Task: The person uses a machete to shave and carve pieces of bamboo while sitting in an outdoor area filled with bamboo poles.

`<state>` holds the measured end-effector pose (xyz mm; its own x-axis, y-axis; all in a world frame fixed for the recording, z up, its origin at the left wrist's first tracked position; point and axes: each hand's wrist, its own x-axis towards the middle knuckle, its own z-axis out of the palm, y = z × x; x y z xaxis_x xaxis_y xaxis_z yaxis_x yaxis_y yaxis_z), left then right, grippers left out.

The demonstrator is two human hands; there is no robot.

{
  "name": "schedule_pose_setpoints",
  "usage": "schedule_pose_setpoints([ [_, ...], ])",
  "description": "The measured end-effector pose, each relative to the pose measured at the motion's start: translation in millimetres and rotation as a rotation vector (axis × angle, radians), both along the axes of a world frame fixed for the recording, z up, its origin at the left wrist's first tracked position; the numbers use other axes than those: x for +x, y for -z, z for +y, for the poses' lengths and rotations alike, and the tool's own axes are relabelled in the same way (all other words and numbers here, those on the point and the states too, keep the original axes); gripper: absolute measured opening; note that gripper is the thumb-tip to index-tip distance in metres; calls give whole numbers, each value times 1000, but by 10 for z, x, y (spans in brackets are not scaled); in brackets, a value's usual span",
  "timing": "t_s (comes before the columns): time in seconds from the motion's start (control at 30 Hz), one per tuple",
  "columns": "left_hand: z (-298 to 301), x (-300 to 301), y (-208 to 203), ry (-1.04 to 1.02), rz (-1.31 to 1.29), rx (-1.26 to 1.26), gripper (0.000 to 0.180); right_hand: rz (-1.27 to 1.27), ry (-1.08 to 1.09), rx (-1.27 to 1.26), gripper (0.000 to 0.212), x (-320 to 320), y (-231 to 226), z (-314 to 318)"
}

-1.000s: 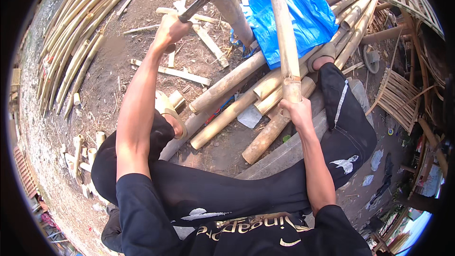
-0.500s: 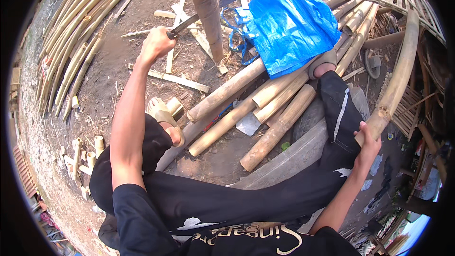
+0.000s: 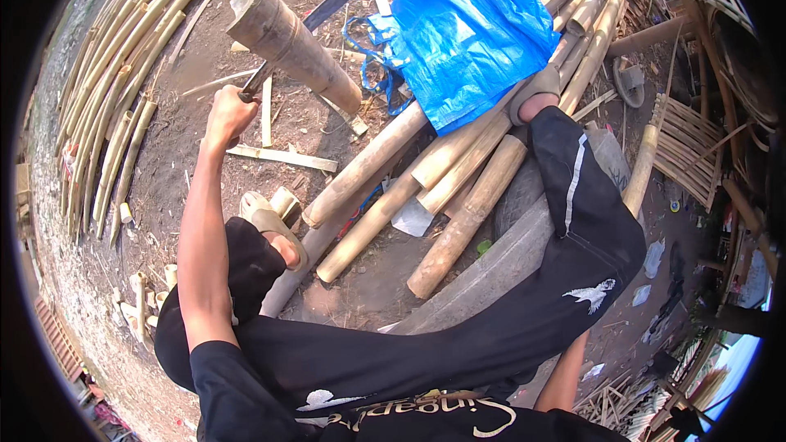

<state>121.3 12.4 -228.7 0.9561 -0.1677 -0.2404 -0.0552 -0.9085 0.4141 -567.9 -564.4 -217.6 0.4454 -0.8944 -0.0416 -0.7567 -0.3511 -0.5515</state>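
Note:
My left hand (image 3: 231, 119) is closed around the dark handle of a machete (image 3: 332, 2). Its blade runs up to the right, passing behind a thick bamboo section (image 3: 299, 49) that leans left with its lower end near the ground. Whether blade and bamboo touch, I cannot tell. Of my right arm only the forearm (image 3: 565, 372) shows, low on the right; my leg hides the hand. Beyond my right knee a bamboo pole (image 3: 643, 162) slants upward, its lower end hidden.
Cut bamboo poles (image 3: 467, 217) lie between my feet, partly under a blue plastic sheet (image 3: 479, 33). Long bamboo lengths (image 3: 123, 98) are piled at far left. Split strips (image 3: 282, 155) litter the soil. A woven bamboo panel (image 3: 688, 147) lies at right.
The bamboo section has tipped over to the left. My left hand has moved left and slightly down with the machete. My right hand, earlier gripping the bamboo pole, has dropped out of sight.

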Motion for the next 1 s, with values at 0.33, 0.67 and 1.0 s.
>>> schedule_pose_setpoints([
  [0.33,-165,-18,-76,6,-25,-23,23,224,104,258,44,-614,-254,-1150],
  [0.67,-281,-10,-188,42,-86,25,22,367,-614,-204,55,4700,-928,-1029],
  [1.0,-372,117,-170,32,-86,83,23,509,-1481,-878,15,6211,-495,-883],
])
